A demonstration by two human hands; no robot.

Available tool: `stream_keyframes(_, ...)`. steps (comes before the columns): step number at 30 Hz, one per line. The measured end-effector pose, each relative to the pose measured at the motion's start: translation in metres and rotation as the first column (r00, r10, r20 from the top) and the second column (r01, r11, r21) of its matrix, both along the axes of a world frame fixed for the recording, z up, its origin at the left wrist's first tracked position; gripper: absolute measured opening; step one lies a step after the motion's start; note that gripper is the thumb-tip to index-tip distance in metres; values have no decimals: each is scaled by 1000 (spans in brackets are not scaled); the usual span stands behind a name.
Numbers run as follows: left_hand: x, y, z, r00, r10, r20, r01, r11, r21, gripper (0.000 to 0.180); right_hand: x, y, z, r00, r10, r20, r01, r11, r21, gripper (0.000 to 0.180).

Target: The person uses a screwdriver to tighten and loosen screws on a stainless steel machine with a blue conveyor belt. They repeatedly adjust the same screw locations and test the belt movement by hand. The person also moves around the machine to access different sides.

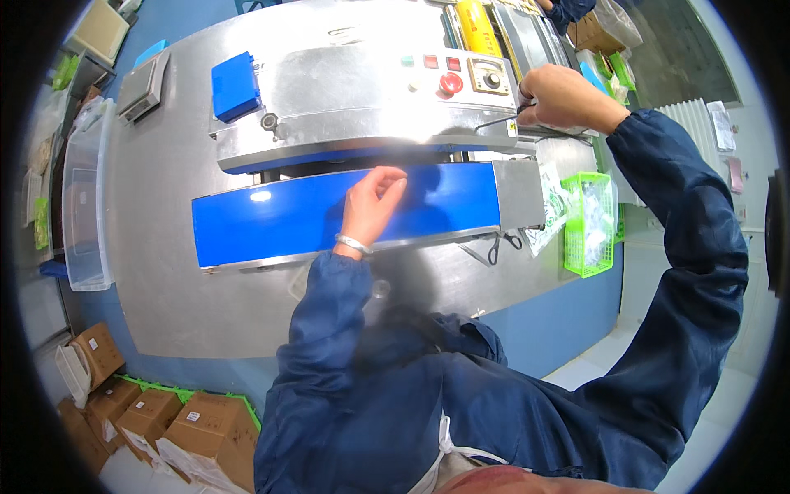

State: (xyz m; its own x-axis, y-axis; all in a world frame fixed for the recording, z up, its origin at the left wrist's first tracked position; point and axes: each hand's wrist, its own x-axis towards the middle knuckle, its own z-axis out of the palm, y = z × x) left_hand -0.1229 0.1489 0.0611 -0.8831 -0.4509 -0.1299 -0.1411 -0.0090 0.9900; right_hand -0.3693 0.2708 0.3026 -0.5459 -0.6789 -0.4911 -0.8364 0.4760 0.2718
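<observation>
Over the blue conveyor belt of a metal sealing machine, my left hand is held with its fingers curled in and the thumb close to them. Nothing shows in it. A bracelet circles that wrist. My right hand reaches to the right end of the machine's housing, its fingers bent and closed. From them a thin dark rod points left along the housing; its kind is unclear, and its grip end is mostly hidden. Close to this hand are a red stop button and a dial.
Scissors lie by the belt's right end, beside a plastic bag and a green basket. A blue box rests on the machine. A scale and a clear bin stand left. Cardboard boxes sit lower left. Another person's sleeve shows far right.
</observation>
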Motion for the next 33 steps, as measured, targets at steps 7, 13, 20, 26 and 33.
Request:
stream_keyframes(7, 36, -19, -3, 988, 152, 34, -152, 988, -3, 18, 35, -17, 16, 886, 394, -245, -434, 891, -136, 16)
stream_keyframes(13, 43, -55, 6, 860, 509, -27, -509, 861, 0, 38, 98, -103, -10, 643, 650, -405, -757, 462, -462, 7)
stream_keyframes(20, 67, -88, 4, 806, 587, -81, -588, 809, 4, 54, 141, -174, -28, 595, 727, -342, -794, 466, -391, 3)
stream_keyframes(26, 66, -96, -6, 833, 545, -95, -549, 836, -22, 55, 152, -191, -31, 553, 760, -342, -827, 453, -332, 2)
stream_keyframes(33, 73, -102, -5, 852, 520, -57, -520, 854, 10, 54, 163, -197, -25, 542, 758, -363, -837, 448, -315, 3)
